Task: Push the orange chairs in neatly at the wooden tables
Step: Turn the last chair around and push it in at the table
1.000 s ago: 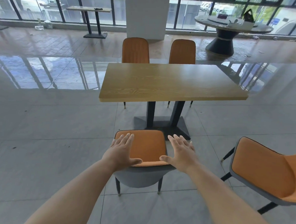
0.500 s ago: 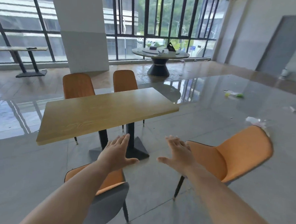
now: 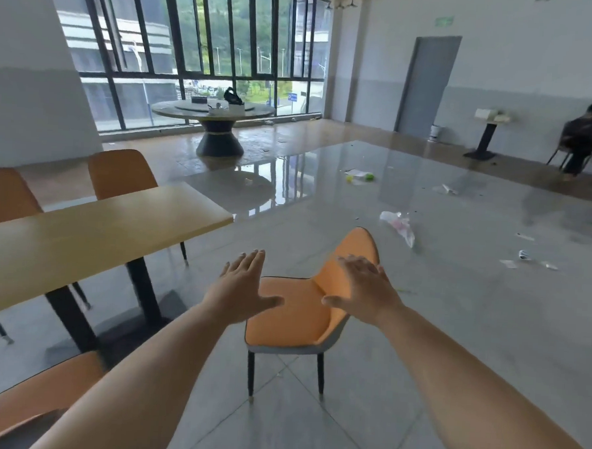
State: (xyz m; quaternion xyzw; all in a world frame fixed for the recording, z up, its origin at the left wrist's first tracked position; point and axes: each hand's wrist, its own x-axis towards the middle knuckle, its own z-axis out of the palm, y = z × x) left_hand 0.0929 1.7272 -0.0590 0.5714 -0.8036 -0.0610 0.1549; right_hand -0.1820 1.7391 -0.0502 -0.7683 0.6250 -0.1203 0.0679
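An orange chair (image 3: pixel 295 318) stands by itself on the grey floor (image 3: pixel 453 335), well apart from the wooden table (image 3: pixel 81 244), out past the table's right end. Its back leans up and away to the right, and its seat faces toward the left, so the chair is turned sideways to the table and not tucked in. Both arms reach out over it. The left hand (image 3: pixel 241 288) is flat with its fingers straight and a little spread, the thumb sticking out to the right, and it shows over the left edge of the seat. The right hand (image 3: pixel 365 291) is flat too, fingers straight and a little spread, and it shows in front of the chair's back. I cannot tell if either hand touches the chair; neither one wraps around it. Two more orange chairs (image 3: pixel 120 174) sit at the far side of the table, close to it, with their backs sticking up above the top. Part of another orange chair (image 3: pixel 35 399) shows at the bottom left, near the table's black leg (image 3: pixel 143 292). Far off by the windows is a round table (image 3: pixel 218 112) with a dark bag (image 3: pixel 233 95) and some small things on top. Bits of trash (image 3: pixel 399 226) lie on the shiny floor. A person (image 3: pixel 582 136) sits on a chair by the far wall.
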